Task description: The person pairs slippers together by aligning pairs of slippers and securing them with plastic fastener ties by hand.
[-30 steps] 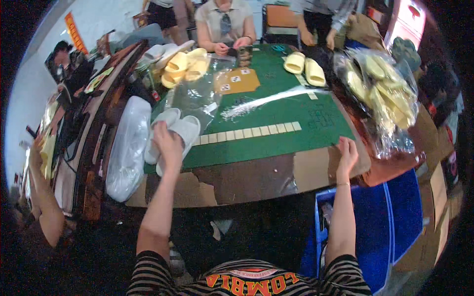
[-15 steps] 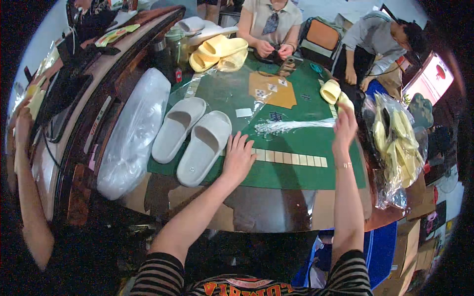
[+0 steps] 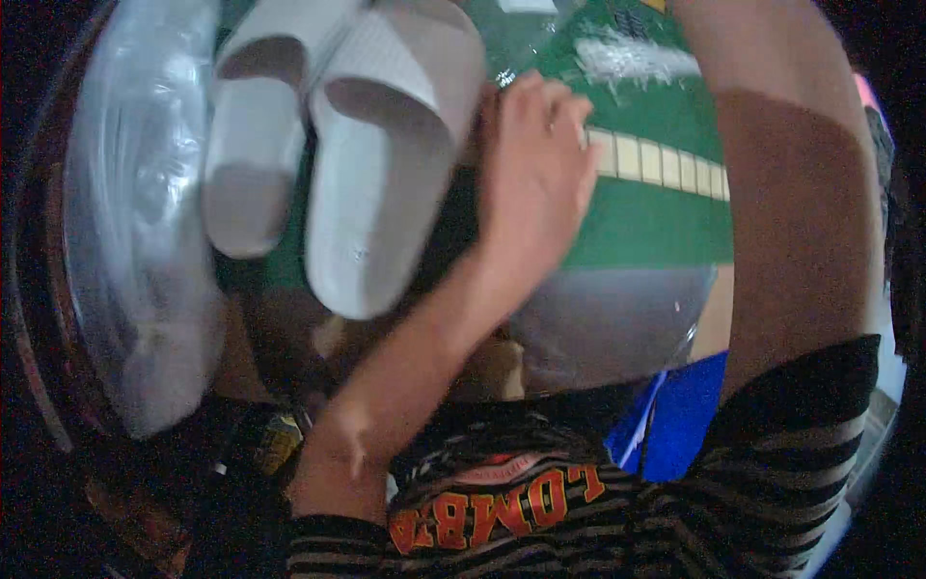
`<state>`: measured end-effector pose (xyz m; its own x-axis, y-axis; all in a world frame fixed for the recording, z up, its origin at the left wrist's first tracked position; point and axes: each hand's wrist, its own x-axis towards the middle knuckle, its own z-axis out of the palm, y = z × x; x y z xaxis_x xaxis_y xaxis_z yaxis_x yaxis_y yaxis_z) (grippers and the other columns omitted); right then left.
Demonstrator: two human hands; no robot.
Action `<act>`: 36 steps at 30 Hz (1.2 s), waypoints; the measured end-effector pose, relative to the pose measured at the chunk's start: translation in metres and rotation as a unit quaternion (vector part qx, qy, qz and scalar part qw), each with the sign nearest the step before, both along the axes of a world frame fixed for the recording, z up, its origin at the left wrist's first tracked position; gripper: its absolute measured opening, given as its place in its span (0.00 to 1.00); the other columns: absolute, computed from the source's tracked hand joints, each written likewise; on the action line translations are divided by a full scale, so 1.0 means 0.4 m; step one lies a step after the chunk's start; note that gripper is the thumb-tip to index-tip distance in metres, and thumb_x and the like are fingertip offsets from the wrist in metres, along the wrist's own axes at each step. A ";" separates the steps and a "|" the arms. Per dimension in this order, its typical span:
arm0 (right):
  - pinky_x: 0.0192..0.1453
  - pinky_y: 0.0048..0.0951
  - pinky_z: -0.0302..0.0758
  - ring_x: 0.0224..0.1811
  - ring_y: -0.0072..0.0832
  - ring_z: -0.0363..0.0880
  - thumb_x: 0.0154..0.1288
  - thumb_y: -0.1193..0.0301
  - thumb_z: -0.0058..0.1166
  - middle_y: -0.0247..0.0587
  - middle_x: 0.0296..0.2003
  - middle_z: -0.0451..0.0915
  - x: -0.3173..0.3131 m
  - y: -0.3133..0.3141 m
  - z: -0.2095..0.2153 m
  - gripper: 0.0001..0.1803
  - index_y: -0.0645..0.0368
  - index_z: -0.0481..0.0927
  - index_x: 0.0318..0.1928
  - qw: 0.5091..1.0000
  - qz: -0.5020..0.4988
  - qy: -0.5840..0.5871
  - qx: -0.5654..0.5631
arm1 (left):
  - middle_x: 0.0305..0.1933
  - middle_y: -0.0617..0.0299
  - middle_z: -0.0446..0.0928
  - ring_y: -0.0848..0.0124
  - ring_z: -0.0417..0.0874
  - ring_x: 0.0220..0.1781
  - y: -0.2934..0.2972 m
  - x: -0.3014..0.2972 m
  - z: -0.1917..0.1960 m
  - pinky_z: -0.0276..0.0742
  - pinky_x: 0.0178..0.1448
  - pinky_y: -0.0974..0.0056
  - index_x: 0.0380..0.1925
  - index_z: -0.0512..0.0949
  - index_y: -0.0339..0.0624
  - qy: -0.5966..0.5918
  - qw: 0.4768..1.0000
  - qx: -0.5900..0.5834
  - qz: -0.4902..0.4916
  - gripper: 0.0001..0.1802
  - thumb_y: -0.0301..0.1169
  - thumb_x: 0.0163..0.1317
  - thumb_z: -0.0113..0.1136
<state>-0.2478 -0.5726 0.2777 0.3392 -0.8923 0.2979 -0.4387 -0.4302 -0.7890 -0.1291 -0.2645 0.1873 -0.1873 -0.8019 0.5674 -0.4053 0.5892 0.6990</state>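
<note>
Two white slide slippers lie side by side on the green mat (image 3: 646, 227), the left one (image 3: 246, 145) and the right one (image 3: 386, 164), toes toward me. My left hand (image 3: 535, 164) rests flat on the mat just right of the right slipper, fingers loosely together and holding nothing; whether it touches the slipper's edge I cannot tell. My right forearm (image 3: 791, 193) rises along the right side and leaves the top of the picture, so my right hand is hidden.
A pile of clear plastic bags (image 3: 135, 222) lies left of the slippers. A row of beige squares (image 3: 661, 162) runs across the mat, with crumpled clear plastic (image 3: 637, 58) beyond it. A blue bin (image 3: 680, 425) stands below the table's brown front edge.
The view has dropped much closer to the table. My right arm has stretched farther forward and the hand has left the picture. My left hand stays beside the right slipper.
</note>
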 end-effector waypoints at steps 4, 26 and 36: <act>0.19 0.27 0.56 0.14 0.22 0.56 0.71 0.66 0.45 0.32 0.15 0.61 0.075 -0.042 -0.020 0.14 0.59 0.75 0.29 0.991 0.054 -0.101 0.073 | 0.58 0.57 0.65 0.59 0.55 0.67 0.048 0.036 0.019 0.43 0.73 0.50 0.53 0.68 0.42 -0.165 0.980 0.113 -0.007 0.25 0.43 0.60 0.52; 0.17 0.18 0.54 0.15 0.11 0.55 0.70 0.60 0.45 0.22 0.17 0.62 -0.083 0.174 0.439 0.14 0.54 0.69 0.29 0.993 -0.018 0.050 0.105 | 0.52 0.54 0.69 0.51 0.67 0.61 0.032 0.040 0.026 0.59 0.65 0.45 0.43 0.73 0.43 -0.077 0.997 -0.001 0.014 0.19 0.27 0.49 0.63; 0.17 0.13 0.49 0.16 0.07 0.55 0.68 0.59 0.48 0.17 0.17 0.59 -0.295 0.807 0.421 0.12 0.54 0.72 0.42 0.960 -0.059 0.180 0.207 | 0.32 0.48 0.75 0.54 0.77 0.38 0.015 0.066 0.043 0.72 0.44 0.57 0.32 0.73 0.33 0.158 0.983 0.058 0.067 0.06 0.18 0.59 0.44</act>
<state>-0.3658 -0.2496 0.4461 0.2431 -0.9475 -0.2079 -0.7415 -0.0433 -0.6696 -0.1025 -0.2587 0.2043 0.0954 -0.8706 0.4826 -0.2265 0.4531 0.8622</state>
